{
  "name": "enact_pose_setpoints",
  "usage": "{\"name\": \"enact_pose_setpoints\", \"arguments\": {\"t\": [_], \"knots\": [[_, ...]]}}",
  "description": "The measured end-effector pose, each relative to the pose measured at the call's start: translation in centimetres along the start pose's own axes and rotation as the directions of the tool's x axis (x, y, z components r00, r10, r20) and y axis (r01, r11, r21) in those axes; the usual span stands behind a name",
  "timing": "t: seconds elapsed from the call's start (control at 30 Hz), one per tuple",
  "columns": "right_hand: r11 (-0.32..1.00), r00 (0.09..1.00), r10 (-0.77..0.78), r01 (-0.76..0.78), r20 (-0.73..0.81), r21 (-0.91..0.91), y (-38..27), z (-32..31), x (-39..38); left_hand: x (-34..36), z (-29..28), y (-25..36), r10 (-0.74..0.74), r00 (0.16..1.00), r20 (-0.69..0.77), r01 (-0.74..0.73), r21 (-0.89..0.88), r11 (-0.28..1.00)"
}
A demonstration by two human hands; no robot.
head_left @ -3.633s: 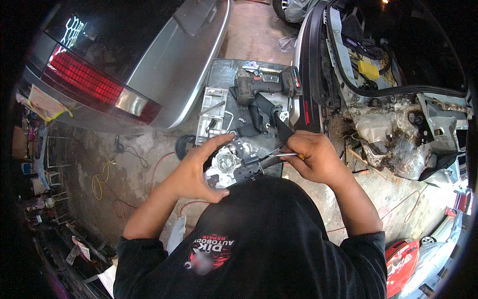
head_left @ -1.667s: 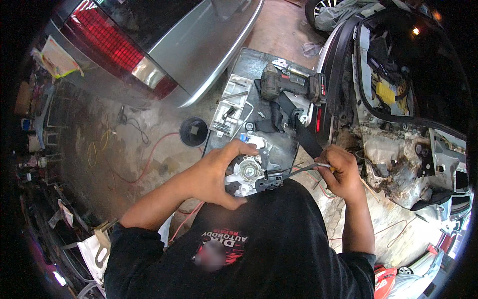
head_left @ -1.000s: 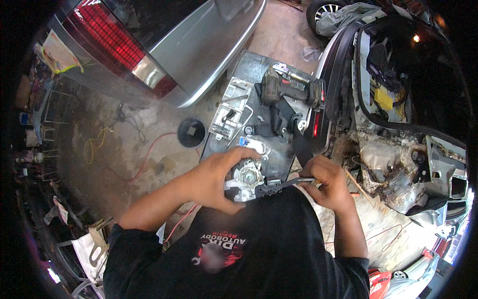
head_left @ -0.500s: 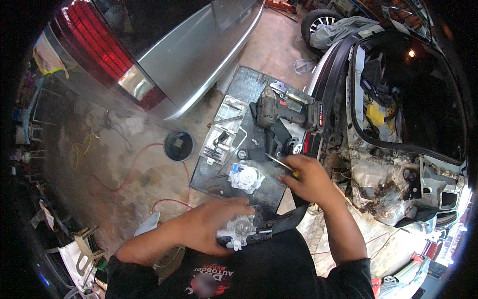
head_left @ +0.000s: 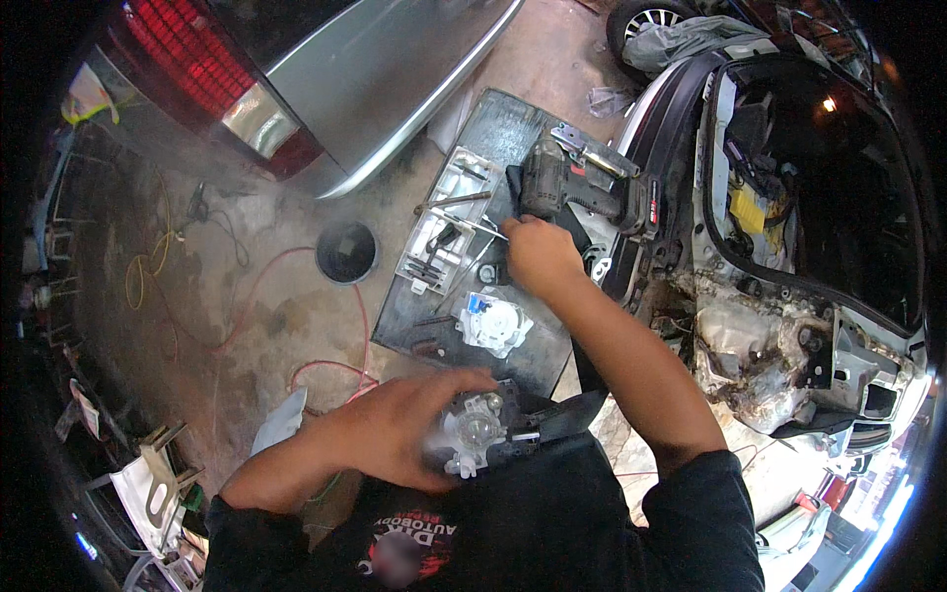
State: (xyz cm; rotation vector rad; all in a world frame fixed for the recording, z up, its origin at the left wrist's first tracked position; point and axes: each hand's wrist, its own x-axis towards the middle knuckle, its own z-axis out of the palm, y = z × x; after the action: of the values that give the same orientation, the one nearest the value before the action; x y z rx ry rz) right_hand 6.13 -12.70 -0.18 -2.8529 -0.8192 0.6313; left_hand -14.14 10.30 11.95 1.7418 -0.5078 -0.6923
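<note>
My left hand [head_left: 395, 422] is closed around a clear and white lamp-like plastic part [head_left: 478, 426], joined to a black bracket [head_left: 552, 430], close against my shirt. My right hand [head_left: 545, 259] grips a screwdriver [head_left: 483, 227] whose thin shaft points left over a white plastic tray [head_left: 462, 180]; its handle is hidden in my fingers. Small dark tools and a rusty rod [head_left: 456, 200] lie on that tray. Below my right hand, a second white plastic part [head_left: 492, 324] with a blue patch rests on the dark board [head_left: 513, 113]. Beside the tray lies a cordless power tool [head_left: 582, 187].
A silver car's rear [head_left: 385, 89] with a red tail light [head_left: 192, 59] stands at left. At right is a partly stripped car body [head_left: 760, 335]. A black bucket [head_left: 346, 254] and a red hose [head_left: 363, 321] are on the floor. A wheel [head_left: 646, 25] stands at the back.
My right hand has moved up and left with the screwdriver, from the board's right edge to the tray. My left hand stays on the lamp-like part, and the view has shifted slightly.
</note>
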Motion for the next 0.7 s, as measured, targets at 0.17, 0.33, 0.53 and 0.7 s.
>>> {"name": "enact_pose_setpoints", "arguments": {"t": [0.17,0.33,0.53,0.7], "knots": [[0.887,0.999,0.03,-0.019,-0.016,0.462,0.6,-3.4,-3.0,-0.2,-0.6,0.4,-0.041,0.999,-0.002,0.041,0.017,0.999],[0.349,0.996,0.002,-0.079,0.084,0.934,-0.1,-8.9,-11.4,-0.3,-1.0,0.4,-0.004,1.0,-0.03,0.005,0.03,1.0],[0.074,0.962,0.038,-0.272,0.27,0.959,-1.0,-9.9,-17.5,1.0,-1.1,0.9,0.038,0.999,-0.012,-0.037,0.053,0.998],[0.01,0.976,0.039,-0.213,0.213,0.977,-1.8,-9.3,-19.1,1.8,-0.9,1.5,0.034,0.999,0.015,-0.035,0.075,0.997]]}}
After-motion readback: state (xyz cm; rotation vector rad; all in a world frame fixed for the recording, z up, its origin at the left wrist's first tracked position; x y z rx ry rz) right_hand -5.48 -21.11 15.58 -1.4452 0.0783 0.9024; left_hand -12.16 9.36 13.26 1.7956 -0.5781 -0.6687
